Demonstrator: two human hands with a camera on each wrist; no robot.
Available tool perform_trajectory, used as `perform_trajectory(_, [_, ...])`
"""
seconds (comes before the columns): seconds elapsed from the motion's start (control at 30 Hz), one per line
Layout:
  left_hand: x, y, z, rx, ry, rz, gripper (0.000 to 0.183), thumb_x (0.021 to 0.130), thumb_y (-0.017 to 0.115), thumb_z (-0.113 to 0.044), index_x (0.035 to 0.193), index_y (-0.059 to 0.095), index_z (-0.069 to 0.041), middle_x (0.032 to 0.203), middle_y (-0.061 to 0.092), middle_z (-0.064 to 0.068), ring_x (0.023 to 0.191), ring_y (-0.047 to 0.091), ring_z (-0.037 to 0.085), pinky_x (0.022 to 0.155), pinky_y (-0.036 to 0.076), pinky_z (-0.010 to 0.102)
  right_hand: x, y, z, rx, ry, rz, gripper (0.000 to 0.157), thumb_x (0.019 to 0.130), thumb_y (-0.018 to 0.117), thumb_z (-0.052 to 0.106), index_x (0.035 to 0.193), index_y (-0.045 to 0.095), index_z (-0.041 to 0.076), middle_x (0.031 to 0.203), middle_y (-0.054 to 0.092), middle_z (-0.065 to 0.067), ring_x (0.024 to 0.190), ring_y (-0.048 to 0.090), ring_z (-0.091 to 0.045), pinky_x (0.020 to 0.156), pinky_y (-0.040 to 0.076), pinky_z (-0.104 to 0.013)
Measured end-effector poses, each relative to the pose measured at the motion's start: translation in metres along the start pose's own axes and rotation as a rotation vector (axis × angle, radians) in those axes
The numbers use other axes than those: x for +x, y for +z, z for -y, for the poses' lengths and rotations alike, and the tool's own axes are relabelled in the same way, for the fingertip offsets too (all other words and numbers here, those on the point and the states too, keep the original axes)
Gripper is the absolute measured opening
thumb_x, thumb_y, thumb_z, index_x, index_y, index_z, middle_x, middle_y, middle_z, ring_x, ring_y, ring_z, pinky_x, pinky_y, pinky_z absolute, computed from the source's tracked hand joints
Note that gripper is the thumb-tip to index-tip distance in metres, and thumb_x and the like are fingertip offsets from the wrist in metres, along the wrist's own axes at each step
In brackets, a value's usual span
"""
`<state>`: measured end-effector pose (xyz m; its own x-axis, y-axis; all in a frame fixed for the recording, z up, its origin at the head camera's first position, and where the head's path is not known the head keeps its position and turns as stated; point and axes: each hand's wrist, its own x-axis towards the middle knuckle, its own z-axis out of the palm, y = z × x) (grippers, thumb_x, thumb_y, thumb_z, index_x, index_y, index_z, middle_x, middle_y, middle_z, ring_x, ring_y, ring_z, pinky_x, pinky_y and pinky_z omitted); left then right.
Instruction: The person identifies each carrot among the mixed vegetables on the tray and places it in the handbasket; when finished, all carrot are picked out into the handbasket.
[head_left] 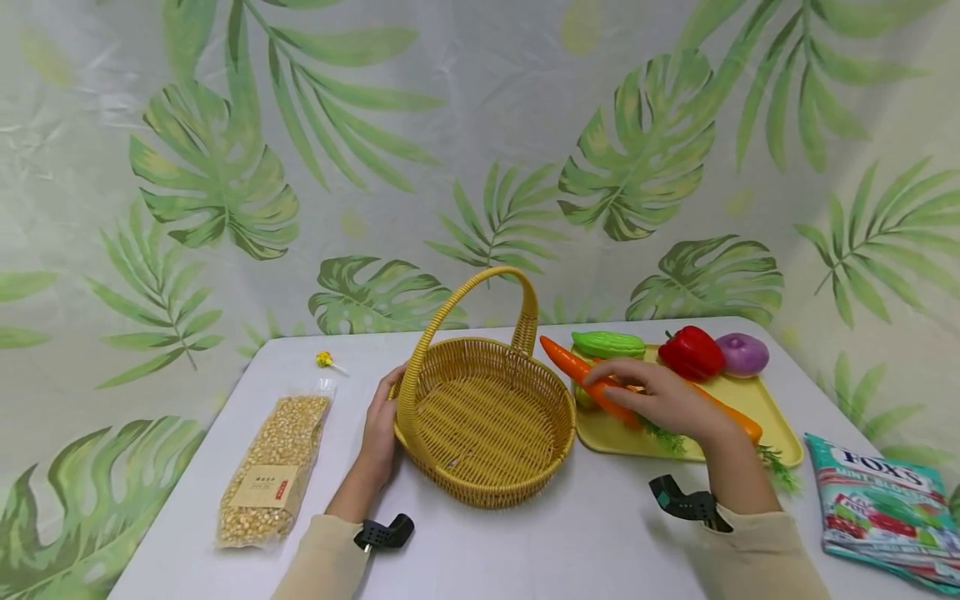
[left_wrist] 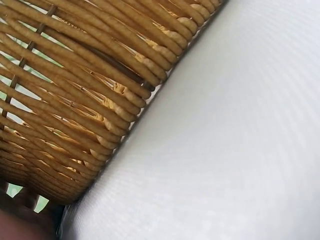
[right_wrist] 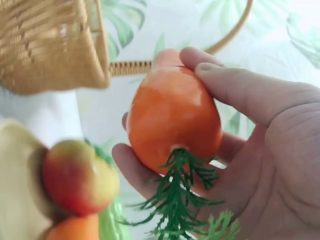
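A toy orange carrot (head_left: 567, 362) with green leaves is pinched in my right hand (head_left: 675, 402), above the left end of a yellow tray (head_left: 776, 421). The right wrist view shows the thumb and fingers around the carrot's thick end, its leafy top (right_wrist: 180, 195) hanging toward the camera. My left hand (head_left: 378, 429) holds the left side of an empty wicker basket (head_left: 487, 496) with a tall handle. Close up in the left wrist view is the basket's woven wall (left_wrist: 85, 95); most of that hand is hidden there.
On the tray are another carrot (head_left: 738, 417), a red bell pepper (head_left: 692, 352), a purple onion-like vegetable (head_left: 742, 355), a green bumpy gourd (head_left: 609, 343) and a red-yellow fruit (right_wrist: 75, 177). A corn kernel bag (head_left: 281, 450), a lollipop (head_left: 324, 359) and a Fox's candy bag (head_left: 885, 508) lie around.
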<state>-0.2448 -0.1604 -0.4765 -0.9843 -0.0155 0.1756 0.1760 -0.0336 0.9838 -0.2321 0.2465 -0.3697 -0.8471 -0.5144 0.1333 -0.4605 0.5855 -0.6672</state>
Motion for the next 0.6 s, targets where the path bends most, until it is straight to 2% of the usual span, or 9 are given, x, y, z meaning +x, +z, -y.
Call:
perform_trajectory(0.17, [0.000, 0.000, 0.000, -0.001, 0.007, 0.010, 0.048, 0.102, 0.032, -0.013, 0.144, 0.045, -0.032, 0.150, 0.046, -0.015, 0.144, 0.036, 0.004, 0.124, 0.023, 0.037, 0.004, 0.007, 0.009, 0.090, -0.044, 0.020, 0.025, 0.098, 0.063, 0.026, 0.123, 0.064, 0.029, 0.136, 0.059, 0.003, 0.109, 0.057, -0.018, 0.085, 0.054, -0.027])
perform_trajectory(0.23, [0.000, 0.001, 0.000, -0.001, 0.010, 0.015, 0.049, 0.102, 0.032, -0.013, 0.144, 0.045, -0.032, 0.150, 0.046, -0.015, 0.144, 0.036, 0.004, 0.124, 0.023, 0.037, 0.006, 0.012, 0.012, 0.147, -0.059, 0.046, 0.032, 0.096, 0.066, 0.024, 0.128, 0.062, 0.027, 0.143, 0.054, 0.001, 0.118, 0.053, -0.017, 0.089, 0.053, -0.026])
perform_trajectory(0.43, [0.000, 0.000, 0.000, 0.012, 0.011, 0.007, 0.049, 0.101, 0.031, -0.013, 0.144, 0.046, -0.032, 0.150, 0.046, -0.016, 0.144, 0.036, 0.004, 0.124, 0.023, 0.037, 0.019, 0.026, 0.025, 0.302, -0.145, 0.196, 0.047, 0.095, 0.066, 0.012, 0.140, 0.052, 0.020, 0.150, 0.043, -0.006, 0.122, 0.051, -0.027, 0.094, 0.054, -0.028])
perform_trajectory(0.6, [0.000, 0.000, -0.001, 0.022, 0.014, 0.001, 0.048, 0.101, 0.031, -0.013, 0.143, 0.046, -0.031, 0.149, 0.046, -0.015, 0.145, 0.036, 0.004, 0.124, 0.022, 0.037, 0.037, 0.041, 0.038, 0.320, -0.145, 0.303, 0.053, 0.096, 0.063, 0.011, 0.145, 0.047, 0.023, 0.152, 0.039, -0.007, 0.121, 0.050, -0.032, 0.095, 0.054, -0.033])
